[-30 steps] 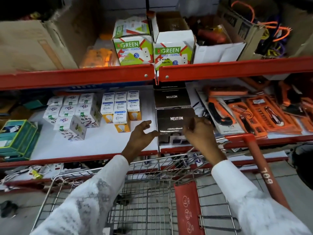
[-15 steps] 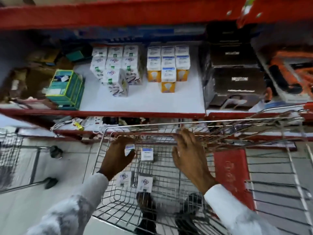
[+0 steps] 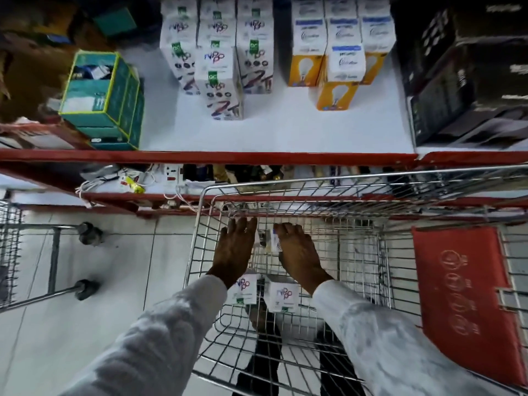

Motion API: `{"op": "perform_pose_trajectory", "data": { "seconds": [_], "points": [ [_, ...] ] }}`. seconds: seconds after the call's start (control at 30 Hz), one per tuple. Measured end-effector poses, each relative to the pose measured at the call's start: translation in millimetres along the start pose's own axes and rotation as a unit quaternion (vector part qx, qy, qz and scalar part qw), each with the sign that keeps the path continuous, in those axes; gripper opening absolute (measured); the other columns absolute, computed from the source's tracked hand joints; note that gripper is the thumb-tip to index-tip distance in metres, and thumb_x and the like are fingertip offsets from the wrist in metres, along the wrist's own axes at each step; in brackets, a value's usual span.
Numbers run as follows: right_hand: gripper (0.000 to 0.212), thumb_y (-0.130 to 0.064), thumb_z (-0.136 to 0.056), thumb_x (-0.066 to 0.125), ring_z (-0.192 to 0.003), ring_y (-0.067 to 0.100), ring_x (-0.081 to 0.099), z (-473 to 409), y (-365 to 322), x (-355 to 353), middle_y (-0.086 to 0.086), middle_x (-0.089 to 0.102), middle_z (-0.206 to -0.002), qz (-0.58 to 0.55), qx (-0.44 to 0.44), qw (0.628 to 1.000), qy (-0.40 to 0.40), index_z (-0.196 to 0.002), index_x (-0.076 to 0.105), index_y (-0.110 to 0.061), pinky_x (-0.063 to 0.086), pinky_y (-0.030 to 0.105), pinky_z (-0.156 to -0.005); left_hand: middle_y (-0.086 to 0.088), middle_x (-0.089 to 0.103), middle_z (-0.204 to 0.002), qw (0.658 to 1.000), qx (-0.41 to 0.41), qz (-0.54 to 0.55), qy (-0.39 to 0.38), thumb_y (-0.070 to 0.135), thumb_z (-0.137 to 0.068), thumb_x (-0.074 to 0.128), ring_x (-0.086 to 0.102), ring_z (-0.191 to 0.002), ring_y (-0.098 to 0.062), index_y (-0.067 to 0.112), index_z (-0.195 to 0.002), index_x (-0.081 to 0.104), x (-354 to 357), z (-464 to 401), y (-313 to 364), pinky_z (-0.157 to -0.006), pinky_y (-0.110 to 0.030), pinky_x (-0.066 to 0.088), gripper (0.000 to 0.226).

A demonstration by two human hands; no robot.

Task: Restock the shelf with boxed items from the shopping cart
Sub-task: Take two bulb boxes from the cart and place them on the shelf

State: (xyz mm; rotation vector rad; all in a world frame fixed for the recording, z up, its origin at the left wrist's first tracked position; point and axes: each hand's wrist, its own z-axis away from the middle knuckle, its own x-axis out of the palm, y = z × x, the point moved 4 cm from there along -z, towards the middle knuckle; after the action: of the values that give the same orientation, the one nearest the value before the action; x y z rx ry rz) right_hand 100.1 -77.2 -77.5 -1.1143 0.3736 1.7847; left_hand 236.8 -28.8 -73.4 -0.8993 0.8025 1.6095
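Shop aisle, tiled floor, red-framed shelf with a white deck; the shopping cart is parked against its front edge and is used as the landmark below.

Inside the cart, low in the basket, small white boxes are seen: two with a purple logo nearest the person, one under the left wrist, one just beside it. A third small box is lodged between the two hands, further in towards the shelf. The left hand is laid flat, fingers extended and together, palm down; whether anything is held under it cannot be told. The right hand is curved, fingertips touching that third box, not seen closed around it.

Handling, judged: thin printed card, very light, smooth and slightly slippery faces, walls easily crushed; contents likely bulbs or small electrics, so fragile. A pinch across two opposite side faces, near mid-height, is advised; light pressure only. Two could be taken at once, one per hand.

Beyond the cart, on the shelf deck, matching purple-logo boxes are stacked upright; white-and-yellow bulb boxes are beside them, dark cartons further right, a green open box to the left. A red child-seat flap is on the cart's right.
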Motion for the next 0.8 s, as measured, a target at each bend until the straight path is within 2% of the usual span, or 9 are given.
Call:
{"op": "perform_pose_trajectory", "data": {
  "seconds": [0.07,0.13,0.23,0.33,0.43,0.57,0.67,0.8],
  "points": [
    [0.071,-0.011,-0.077,0.071,-0.127,0.029,0.047,4,0,-7,0.004,0.051,-0.139,-0.018,-0.001,1.0,0.016,-0.141,0.043,-0.02,0.048,0.038,-0.095,-0.015,0.037,-0.154,1.0,0.002,-0.001,0.01,-0.003,-0.081,0.063,0.038,-0.139,-0.037,0.012,-0.154,0.018,-3,-1,-3,-0.109,-0.047,0.042,0.087],
    [0.067,-0.022,-0.076,0.074,-0.123,0.028,0.05,14,-1,-27,0.003,0.055,-0.135,-0.026,-0.002,0.999,0.033,-0.137,0.047,-0.021,0.05,0.037,-0.092,-0.013,0.041,-0.151,0.999,-0.005,0.034,0.024,0.001,-0.08,0.063,0.04,-0.138,-0.034,0.012,-0.151,0.025,-21,4,-2,-0.108,-0.044,0.042,0.081],
    [0.07,-0.035,-0.073,0.075,-0.121,0.026,0.052,38,-5,-74,0.001,0.056,-0.133,-0.054,-0.001,0.997,0.061,-0.137,0.048,-0.025,0.05,0.035,-0.091,-0.009,0.053,-0.138,0.993,0.007,0.101,0.066,0.007,-0.071,0.067,0.048,-0.127,-0.03,0.013,-0.14,0.042,-68,27,-4,-0.103,-0.04,0.045,0.073],
    [0.075,-0.042,-0.067,0.079,-0.114,0.023,0.056,65,-10,-133,-0.001,0.061,-0.126,-0.109,-0.001,0.99,0.094,-0.135,0.049,-0.031,0.049,0.033,-0.088,-0.006,0.058,-0.129,0.978,0.051,0.158,0.127,0.015,-0.067,0.071,0.053,-0.12,-0.028,0.016,-0.134,0.05,-127,62,-12,-0.097,-0.039,0.048,0.07],
    [0.077,-0.044,-0.062,0.08,-0.112,0.018,0.057,86,-16,-193,-0.006,0.06,-0.125,-0.138,-0.018,0.983,0.117,-0.133,0.05,-0.035,0.049,0.029,-0.086,-0.005,0.059,-0.126,0.966,0.076,0.185,0.166,0.019,-0.066,0.073,0.056,-0.116,-0.026,0.017,-0.132,0.053,-182,92,-28,-0.092,-0.036,0.051,0.069],
    [0.074,-0.044,-0.061,0.081,-0.107,0.016,0.058,93,-28,-258,-0.006,0.056,-0.117,-0.118,-0.047,0.982,0.142,-0.129,0.054,-0.034,0.046,0.027,-0.079,0.002,0.055,-0.128,0.956,0.07,0.193,0.208,0.021,-0.064,0.074,0.057,-0.112,-0.019,0.024,-0.132,0.051,-239,108,-52,-0.089,-0.026,0.049,0.072],
    [0.077,-0.044,-0.061,0.083,-0.108,0.017,0.056,82,-36,-295,-0.005,0.054,-0.119,-0.101,-0.056,0.979,0.168,-0.132,0.052,-0.033,0.042,0.027,-0.078,0.001,0.055,-0.119,0.947,0.075,0.208,0.235,0.021,-0.061,0.079,0.056,-0.106,-0.02,0.022,-0.129,0.054,-273,101,-71,-0.088,-0.029,0.052,0.073],
    [0.082,-0.044,-0.06,0.085,-0.113,0.02,0.056,55,-47,-330,-0.002,0.055,-0.123,-0.084,-0.062,0.976,0.193,-0.135,0.053,-0.029,0.048,0.031,-0.085,-0.007,0.057,-0.12,0.942,0.053,0.211,0.256,0.019,-0.059,0.084,0.059,-0.108,-0.027,0.016,-0.13,0.057,-307,74,-95,-0.091,-0.033,0.05,0.075]
  ]
}}
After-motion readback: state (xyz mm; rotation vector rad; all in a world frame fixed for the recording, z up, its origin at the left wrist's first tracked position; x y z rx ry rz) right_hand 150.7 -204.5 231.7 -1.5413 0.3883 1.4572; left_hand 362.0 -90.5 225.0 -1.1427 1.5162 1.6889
